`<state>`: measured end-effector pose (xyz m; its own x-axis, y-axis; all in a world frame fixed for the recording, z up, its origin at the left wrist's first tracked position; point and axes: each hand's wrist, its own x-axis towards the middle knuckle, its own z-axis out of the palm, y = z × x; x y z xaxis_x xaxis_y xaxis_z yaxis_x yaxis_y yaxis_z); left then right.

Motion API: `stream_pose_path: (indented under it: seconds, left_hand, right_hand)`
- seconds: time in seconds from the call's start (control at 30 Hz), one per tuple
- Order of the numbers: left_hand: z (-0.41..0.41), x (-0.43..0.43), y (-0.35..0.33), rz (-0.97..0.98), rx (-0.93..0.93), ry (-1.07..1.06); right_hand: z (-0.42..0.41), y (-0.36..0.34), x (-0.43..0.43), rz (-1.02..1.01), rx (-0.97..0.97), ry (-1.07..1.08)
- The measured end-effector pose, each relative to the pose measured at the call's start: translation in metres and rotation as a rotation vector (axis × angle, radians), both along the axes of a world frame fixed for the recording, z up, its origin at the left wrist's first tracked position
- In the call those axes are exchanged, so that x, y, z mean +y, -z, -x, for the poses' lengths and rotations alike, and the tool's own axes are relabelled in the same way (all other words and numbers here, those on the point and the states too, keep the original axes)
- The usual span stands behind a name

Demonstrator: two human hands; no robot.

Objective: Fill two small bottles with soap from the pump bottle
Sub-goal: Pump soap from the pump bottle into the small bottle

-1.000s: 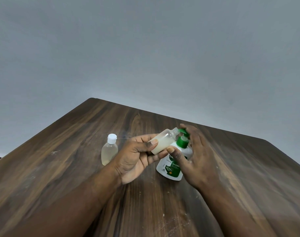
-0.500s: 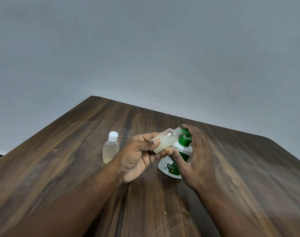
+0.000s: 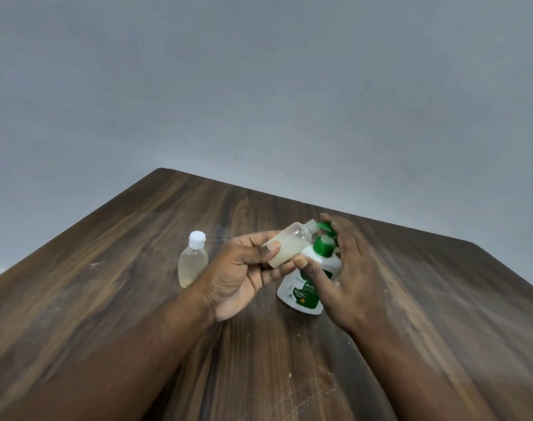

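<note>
My left hand [image 3: 239, 275] grips a small uncapped clear bottle [image 3: 292, 244], tilted so its open neck sits right at the green pump nozzle. Pale soap fills its lower part. The white pump bottle [image 3: 307, 287] with a green label and green pump head [image 3: 325, 243] stands on the wooden table. My right hand [image 3: 347, 271] wraps round it, thumb on the front, a finger on top of the pump head. A second small bottle [image 3: 192, 262], capped in white and holding pale liquid, stands upright to the left, apart from both hands.
The dark wooden table [image 3: 137, 299] narrows to a far corner at the upper left. Its far edge runs close behind the bottles, with a plain grey wall beyond.
The pump head has risen from its pressed-down position and now stands higher. The small bottle's neck stays at the nozzle. The view has shifted slightly.
</note>
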<state>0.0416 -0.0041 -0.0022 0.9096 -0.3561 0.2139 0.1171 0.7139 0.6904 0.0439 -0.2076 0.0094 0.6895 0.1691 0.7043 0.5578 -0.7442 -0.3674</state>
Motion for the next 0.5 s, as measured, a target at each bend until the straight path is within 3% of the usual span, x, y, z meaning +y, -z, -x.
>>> stream_pose_path:
  seconds: [0.5]
  left_hand:
    - [0.000,-0.001,-0.001,-0.002,0.002,-0.011]
  right_hand:
    - [0.000,-0.001,0.001,0.002,0.002,0.006]
